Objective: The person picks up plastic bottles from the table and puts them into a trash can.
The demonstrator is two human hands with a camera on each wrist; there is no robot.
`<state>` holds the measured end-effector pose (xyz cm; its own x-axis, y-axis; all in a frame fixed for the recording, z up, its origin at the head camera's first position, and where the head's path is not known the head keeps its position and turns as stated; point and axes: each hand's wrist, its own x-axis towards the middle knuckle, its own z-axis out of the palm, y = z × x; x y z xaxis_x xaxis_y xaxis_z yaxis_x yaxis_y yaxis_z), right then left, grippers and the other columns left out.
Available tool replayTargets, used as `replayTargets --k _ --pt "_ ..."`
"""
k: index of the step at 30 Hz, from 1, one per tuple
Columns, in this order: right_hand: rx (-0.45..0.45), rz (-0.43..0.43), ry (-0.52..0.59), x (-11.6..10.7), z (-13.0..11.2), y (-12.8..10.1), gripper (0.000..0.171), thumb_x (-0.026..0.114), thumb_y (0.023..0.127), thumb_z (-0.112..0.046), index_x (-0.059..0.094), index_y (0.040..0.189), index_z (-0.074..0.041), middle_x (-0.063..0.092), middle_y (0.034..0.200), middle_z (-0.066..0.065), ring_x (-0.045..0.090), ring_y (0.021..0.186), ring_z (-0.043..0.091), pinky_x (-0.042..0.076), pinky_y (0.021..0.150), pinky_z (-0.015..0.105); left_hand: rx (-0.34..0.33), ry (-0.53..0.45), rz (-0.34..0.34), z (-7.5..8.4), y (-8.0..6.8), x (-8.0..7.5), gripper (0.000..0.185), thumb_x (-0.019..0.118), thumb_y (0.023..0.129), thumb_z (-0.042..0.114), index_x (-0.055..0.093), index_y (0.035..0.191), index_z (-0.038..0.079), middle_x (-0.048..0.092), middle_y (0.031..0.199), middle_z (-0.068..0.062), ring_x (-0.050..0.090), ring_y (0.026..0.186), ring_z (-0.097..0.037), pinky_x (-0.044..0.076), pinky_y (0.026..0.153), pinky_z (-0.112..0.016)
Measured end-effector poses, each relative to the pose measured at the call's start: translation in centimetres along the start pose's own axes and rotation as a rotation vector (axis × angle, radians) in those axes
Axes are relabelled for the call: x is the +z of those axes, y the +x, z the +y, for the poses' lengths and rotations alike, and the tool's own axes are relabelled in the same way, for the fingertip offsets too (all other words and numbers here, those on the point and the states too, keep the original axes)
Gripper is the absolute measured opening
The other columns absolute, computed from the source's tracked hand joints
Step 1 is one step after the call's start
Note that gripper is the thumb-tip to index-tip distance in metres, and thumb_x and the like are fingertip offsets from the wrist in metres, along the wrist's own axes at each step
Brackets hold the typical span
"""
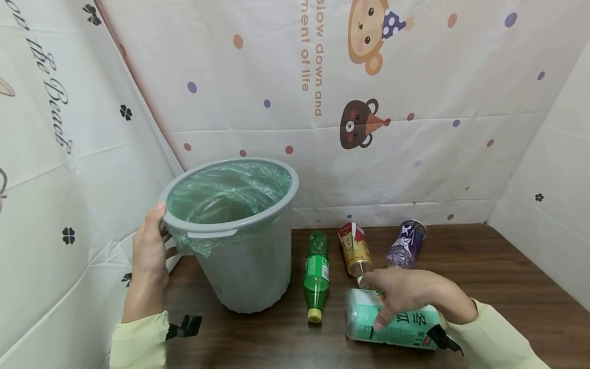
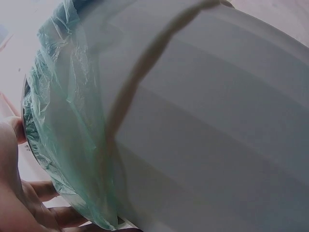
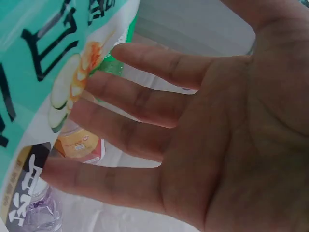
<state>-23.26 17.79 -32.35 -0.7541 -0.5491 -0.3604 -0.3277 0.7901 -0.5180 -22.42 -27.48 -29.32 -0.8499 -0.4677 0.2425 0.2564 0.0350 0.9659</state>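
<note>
My left hand (image 1: 149, 251) grips the rim of a grey trash can (image 1: 249, 271), thumb at the top edge and fingers below it on the outside. A thin green bag (image 1: 230, 192) lines the can and folds over the rim. In the left wrist view, bunched bag film (image 2: 72, 130) lies beside my fingers. My right hand (image 1: 405, 294) is over a large bottle with a turquoise label (image 1: 369, 318) lying on its side. In the right wrist view its fingers (image 3: 135, 99) are spread and nearly straight, tips right at the label (image 3: 43, 58).
A green bottle with a yellow cap (image 1: 316, 277) lies right of the can. Behind the large bottle lie a bottle with a gold-and-red label (image 1: 355, 246) and one with a purple label (image 1: 410, 238). They are on a brown wooden table (image 1: 470, 266), with printed cloth (image 1: 415, 174) hanging around it.
</note>
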Motion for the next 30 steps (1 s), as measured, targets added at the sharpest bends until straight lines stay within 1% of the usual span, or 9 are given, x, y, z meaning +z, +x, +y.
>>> replayTargets --k 3,5,14,18,22,30 --pt "0.025 -0.004 0.002 0.2 0.2 0.1 0.078 0.1 0.073 -0.017 0.061 0.14 -0.008 0.065 0.132 0.008 0.062 0.107 0.024 0.053 0.094 0.055 -0.002 -0.004 -0.001 0.0 0.0 0.1 0.044 0.052 0.107 0.057 0.069 0.123 0.019 0.074 0.107 0.005 0.063 0.103 -0.015 0.053 0.071 -0.027" --pt "0.035 -0.004 0.004 0.3 0.3 0.2 0.08 0.1 0.072 -0.016 0.061 0.141 -0.007 0.064 0.135 0.009 0.062 0.111 0.025 0.053 0.095 0.056 -0.002 -0.006 -0.003 0.0 0.0 0.1 0.043 0.052 0.107 0.057 0.069 0.123 0.02 0.074 0.107 0.005 0.063 0.103 -0.015 0.053 0.071 -0.027" --pt "0.058 0.015 0.002 1.0 0.5 0.6 0.088 0.101 0.069 -0.01 0.057 0.145 -0.004 0.062 0.139 0.012 0.062 0.116 0.03 0.052 0.097 0.059 -0.005 -0.004 -0.009 -0.1 0.0 -0.1 0.043 0.052 0.107 0.057 0.069 0.126 0.022 0.073 0.108 0.006 0.062 0.105 -0.014 0.053 0.073 -0.027" --pt "0.073 0.039 -0.014 1.4 0.5 0.8 0.09 0.102 0.066 -0.007 0.058 0.144 -0.004 0.064 0.134 0.01 0.063 0.114 0.03 0.053 0.097 0.059 -0.005 -0.003 -0.011 -0.1 0.0 -0.1 0.043 0.051 0.108 0.057 0.068 0.127 0.023 0.073 0.108 0.006 0.063 0.104 -0.014 0.053 0.072 -0.026" --pt "0.076 0.057 -0.05 1.7 0.4 0.9 0.093 0.103 0.062 -0.006 0.058 0.143 -0.003 0.066 0.131 0.009 0.062 0.115 0.03 0.051 0.099 0.059 -0.002 -0.002 -0.011 -0.1 0.0 -0.1 0.044 0.051 0.108 0.057 0.068 0.127 0.022 0.073 0.11 0.004 0.062 0.105 -0.015 0.053 0.072 -0.027" --pt "0.106 0.06 -0.051 2.1 0.3 0.9 0.096 0.103 0.062 -0.007 0.055 0.146 -0.002 0.065 0.134 0.011 0.062 0.112 0.027 0.051 0.099 0.059 0.005 -0.007 -0.012 0.0 0.0 -0.1 0.043 0.051 0.108 0.056 0.068 0.128 0.022 0.073 0.108 0.005 0.062 0.104 -0.015 0.053 0.071 -0.026"
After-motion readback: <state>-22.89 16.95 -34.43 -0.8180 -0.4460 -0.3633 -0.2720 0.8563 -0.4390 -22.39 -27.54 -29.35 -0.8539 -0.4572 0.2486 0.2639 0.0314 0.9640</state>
